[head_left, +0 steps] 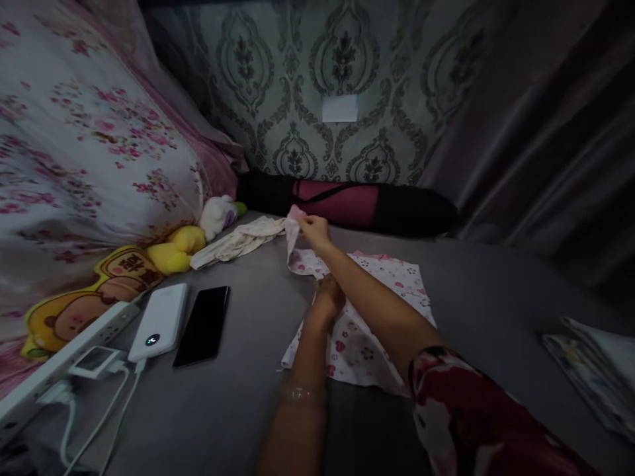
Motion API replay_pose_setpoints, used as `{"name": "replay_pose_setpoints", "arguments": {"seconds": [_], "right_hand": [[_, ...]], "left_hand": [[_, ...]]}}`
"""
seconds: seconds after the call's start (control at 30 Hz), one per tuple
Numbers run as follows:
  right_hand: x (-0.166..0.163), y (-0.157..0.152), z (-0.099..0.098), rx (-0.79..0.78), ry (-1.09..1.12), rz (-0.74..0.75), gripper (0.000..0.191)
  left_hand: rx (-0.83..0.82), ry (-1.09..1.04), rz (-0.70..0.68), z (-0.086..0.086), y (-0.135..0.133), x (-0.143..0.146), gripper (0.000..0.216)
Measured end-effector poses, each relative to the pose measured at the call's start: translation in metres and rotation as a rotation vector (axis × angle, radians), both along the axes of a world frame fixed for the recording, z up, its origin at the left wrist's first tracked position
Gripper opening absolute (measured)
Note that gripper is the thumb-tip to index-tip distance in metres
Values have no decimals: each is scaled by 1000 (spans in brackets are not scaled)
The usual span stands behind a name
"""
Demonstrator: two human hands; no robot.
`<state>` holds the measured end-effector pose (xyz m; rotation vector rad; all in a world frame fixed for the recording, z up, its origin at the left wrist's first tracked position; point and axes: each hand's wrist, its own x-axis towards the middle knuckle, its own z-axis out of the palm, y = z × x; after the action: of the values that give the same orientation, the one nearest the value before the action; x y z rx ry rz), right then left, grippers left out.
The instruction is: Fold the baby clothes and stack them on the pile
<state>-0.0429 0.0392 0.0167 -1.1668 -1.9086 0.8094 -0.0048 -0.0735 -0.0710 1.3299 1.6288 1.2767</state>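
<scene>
A small white shirt (367, 350) printed with pink hearts and dark flowers is spread on the grey surface in front of me. My right hand (316, 231) reaches across over my left forearm and pinches the pink end of its sleeve (292, 241), which is lifted and bent upward. My left hand (331, 294) is low on the shirt near the base of that sleeve, its fingers curled against the cloth. The right forearm hides part of the shirt, and the left fingertips are partly hidden.
A crumpled cream cloth (241, 241) lies beyond to the left. Nearer are a black phone (203, 327), a white power bank (159, 320), a power strip (64, 367) with cables, and plush toys (176, 251). A black and pink long bag (342, 201) lies along the wall. Folded items (590, 370) sit right.
</scene>
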Motion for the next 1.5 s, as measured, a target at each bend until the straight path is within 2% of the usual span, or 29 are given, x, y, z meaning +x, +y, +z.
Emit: {"name": "replay_pose_setpoints", "arguments": {"seconds": [0.1,0.2,0.23,0.37,0.4,0.6,0.73,0.87,0.97,1.03,1.1,1.2,1.27,1.33,1.43,1.5], "right_hand": [[52,5,-1,-254,475,-219,23],[101,-1,-7,-384,660,-362,38],[117,-4,-10,-422,698,-384,37],[173,-16,-29,-583,788,-354,12],[185,-18,-34,-605,801,-352,10],[251,-20,-56,-528,778,-461,13],[276,-20,-68,-438,641,-509,10],[283,-20,-79,-420,565,-517,7],[286,-18,-82,-399,504,-532,16],[290,-19,-81,-335,341,-556,31],[296,-23,-79,-233,88,-573,45],[299,-35,-75,-47,-231,-589,52],[293,-44,-73,54,-377,-549,52],[282,-50,-72,111,-503,-441,52],[263,-54,-76,150,-670,-276,54],[253,-55,-83,146,-753,-230,58]], "left_hand": [[1,458,-195,6,-12,0,35],[-69,651,-247,12,-20,1,40],[-92,689,-248,13,-21,1,41],[-185,786,-201,10,-19,3,43],[-190,799,-188,9,-19,3,43],[-160,852,-157,5,-21,5,40],[-163,863,-147,5,-22,8,42],[-203,864,-138,1,-18,8,47],[-200,871,-133,-3,-16,7,48],[-198,873,-125,-5,-16,6,49],[-190,875,-120,-6,-17,5,51],[-176,880,-117,-6,-18,5,49],[-174,883,-114,-5,-18,6,48],[-177,887,-119,-4,-19,6,47],[-191,898,-135,-3,-19,5,47],[-198,893,-138,-4,-19,4,48]]}}
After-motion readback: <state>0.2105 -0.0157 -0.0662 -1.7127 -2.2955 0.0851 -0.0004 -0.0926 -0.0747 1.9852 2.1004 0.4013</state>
